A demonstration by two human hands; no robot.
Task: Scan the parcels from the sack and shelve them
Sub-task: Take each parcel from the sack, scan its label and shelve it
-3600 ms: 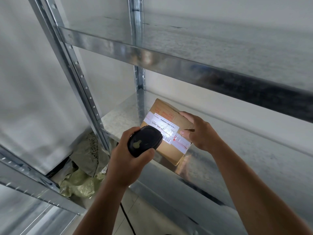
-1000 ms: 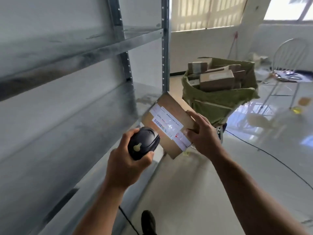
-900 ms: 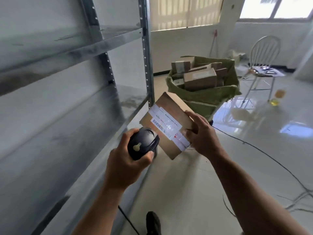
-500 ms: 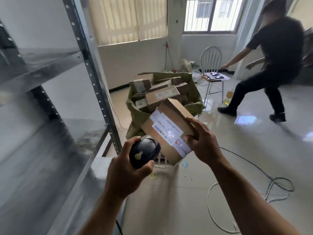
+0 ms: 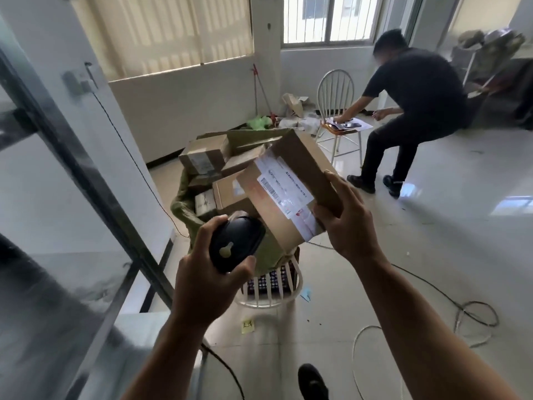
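away from the shelf [image 5: 57, 298] and toward the sack [image 5: 180, 204] the box [image 5: 288, 192] has been carried; it is gripped at one edge by fingers of the right hand [image 5: 350, 229], while the scanner [image 5: 236, 243] is clasped in the left hand [image 5: 209, 287] just below. held so, tilted, it could be dropped.

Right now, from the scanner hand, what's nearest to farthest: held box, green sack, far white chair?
1. Held box, right beside the left hand gripping the scanner.
2. Green sack, behind the box.
3. White chair, far back right.
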